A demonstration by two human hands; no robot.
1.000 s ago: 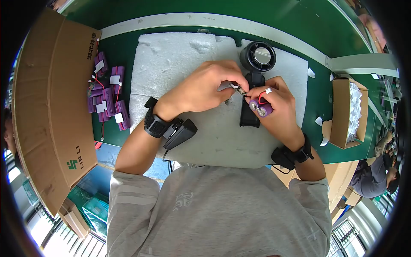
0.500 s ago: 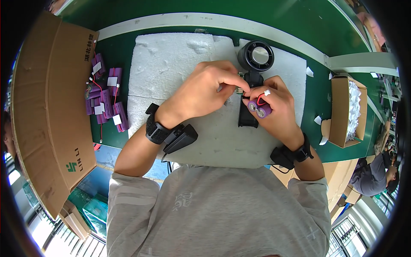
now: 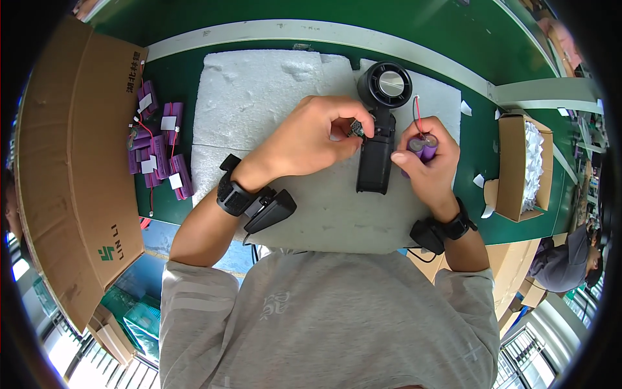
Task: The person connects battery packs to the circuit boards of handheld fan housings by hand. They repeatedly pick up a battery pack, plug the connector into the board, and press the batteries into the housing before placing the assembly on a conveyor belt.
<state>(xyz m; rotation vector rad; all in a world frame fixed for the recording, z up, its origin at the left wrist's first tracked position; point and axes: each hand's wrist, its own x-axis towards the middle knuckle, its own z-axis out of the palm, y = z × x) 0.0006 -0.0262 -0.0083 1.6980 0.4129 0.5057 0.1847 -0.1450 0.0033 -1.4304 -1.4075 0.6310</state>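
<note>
My left hand [image 3: 311,136] is closed, pinching a small circuit board [image 3: 356,129] between thumb and fingertips; the fingers partly cover it. Just right of it lies a black handheld fan [image 3: 374,165], its round head away from me and its hollow-looking handle pointing toward me. In my right hand [image 3: 437,174], beside the handle, is a purple two-cell battery pack [image 3: 427,148]. Its cell ends face up, and red and black wires rise from it to a small white connector [image 3: 416,97]. The pack is held apart from the fan.
White foam sheets [image 3: 259,97] lie under the work on a green table. Several purple battery packs [image 3: 159,152] sit at the left, beside a tall cardboard box [image 3: 78,168]. To the right stands a small carton [image 3: 512,175] with white pieces inside. A person [image 3: 564,262] is at far right.
My right hand has moved right, away from the fan handle, turning the battery pack so its wires stand up. The left hand has come slightly left with the circuit board, uncovering the handle.
</note>
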